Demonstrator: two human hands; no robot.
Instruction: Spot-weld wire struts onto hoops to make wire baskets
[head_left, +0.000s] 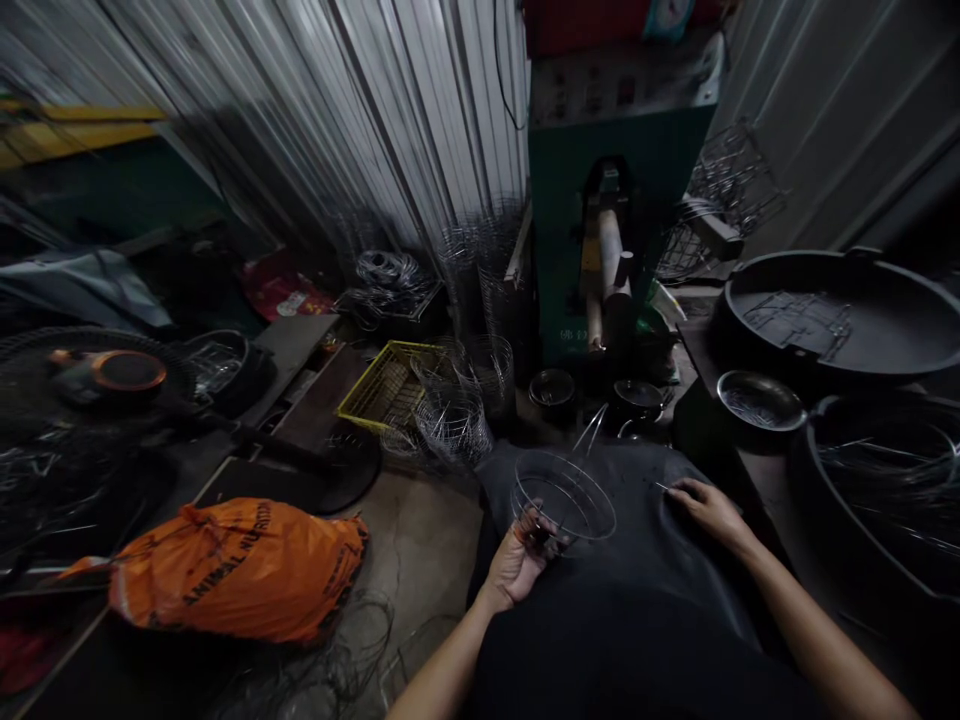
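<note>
My left hand (519, 562) is closed around the near edge of a round wire frame (604, 497), which looks like two thin metal rings joined by short wires. The frame is held tilted above the dark apron (637, 570) over my lap. To the right, my right hand (709, 512) pinches a short thin metal wire (663, 487) between thumb and fingertips, with its tip pointing left. The two hands are apart, and the wire does not touch the frame. Beyond them stands a green machine (559, 220) with thick metal arms (611, 250) stacked one above the other.
Left lie an orange sack (247, 570) and a fan (112, 370). Wire mesh baskets (454, 425) stand beside a yellow crate (352, 408). On my right are a large black pan (900, 340), a metal bowl (761, 400) with small wire pieces and another large pan (832, 500) of wires.
</note>
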